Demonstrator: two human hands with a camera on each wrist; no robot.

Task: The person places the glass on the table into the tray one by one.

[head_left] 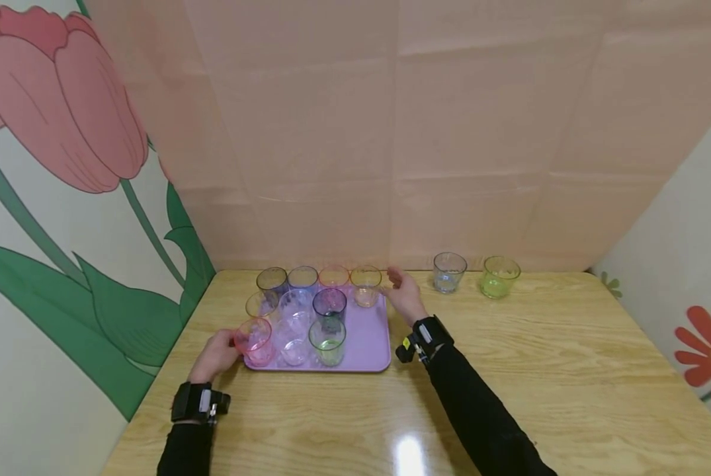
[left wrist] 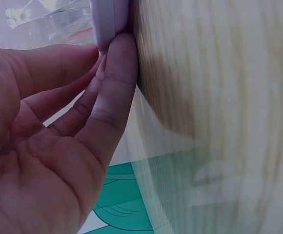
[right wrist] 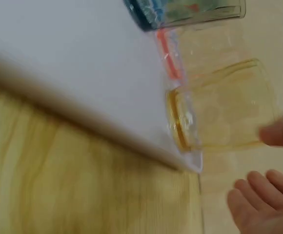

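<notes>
A purple tray lies on the table, bearing several coloured clear glasses. My left hand is at its front left corner, beside the pink glass. In the left wrist view, the thumb and forefinger of that hand pinch the tray's edge. By the back right corner, my right hand has its fingers apart and holds nothing. Nearest to it stands the yellow glass, whose rim comes close to the thumb in the right wrist view. A dark purple glass and a green glass stand mid-tray.
To the right of the tray, a pale blue glass and a lime green glass stand on the wooden table near its back edge. Behind them rises a wall with a pinkish cover; flower-painted walls flank both sides.
</notes>
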